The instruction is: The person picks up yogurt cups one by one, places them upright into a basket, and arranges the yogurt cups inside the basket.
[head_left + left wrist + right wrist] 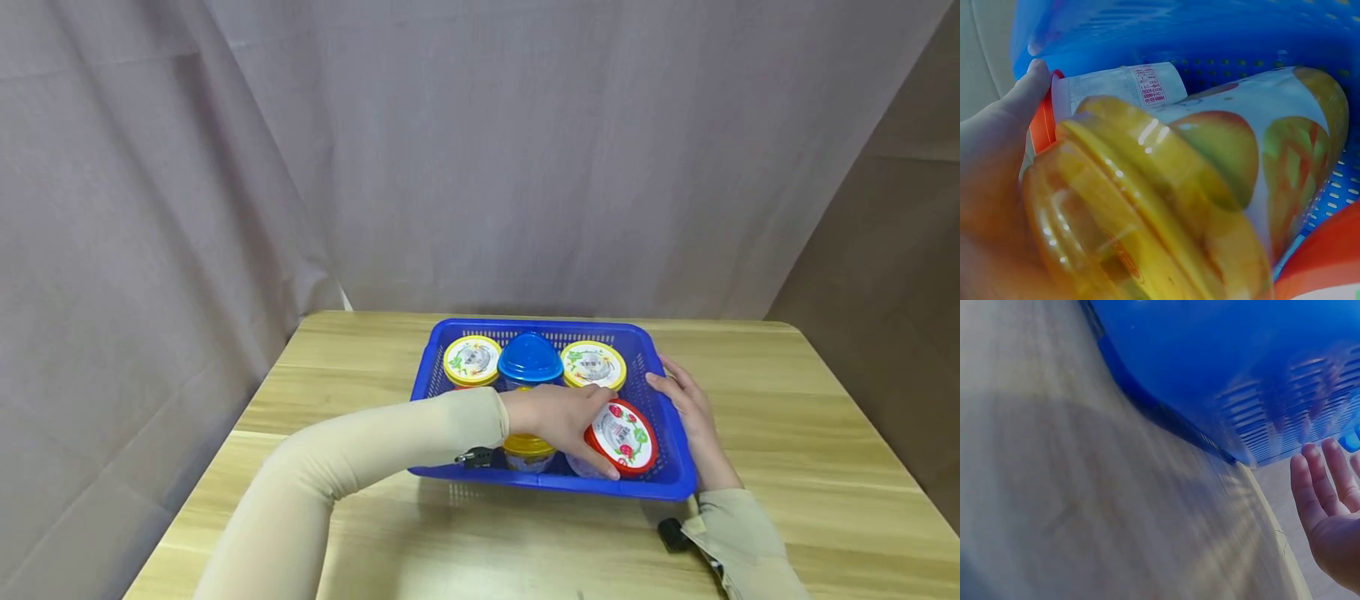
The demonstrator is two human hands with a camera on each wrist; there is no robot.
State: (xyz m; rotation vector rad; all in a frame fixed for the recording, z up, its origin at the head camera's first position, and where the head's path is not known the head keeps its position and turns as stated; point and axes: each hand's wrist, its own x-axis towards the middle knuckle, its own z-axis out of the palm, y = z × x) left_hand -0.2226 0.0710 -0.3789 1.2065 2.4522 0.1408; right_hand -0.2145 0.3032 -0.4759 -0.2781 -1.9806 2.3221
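Observation:
Inside a blue plastic basket on the table, my left hand grips a cup with a red lid at the front right. Its thumb is on the near side, the fingers on the far side; the lid tilts. In the left wrist view the thumb meets the edge of that red lid. Beneath my left wrist stands a yellow-lidded tub, partly hidden. My right hand touches the basket's right side, thumb at the rim, and the right wrist view shows its fingers fairly straight beside the slotted wall.
Along the basket's back row are two tubs with yellow-rimmed white lids, the left one and the right one, with a blue domed lid between them. The wooden table ends at a grey curtain.

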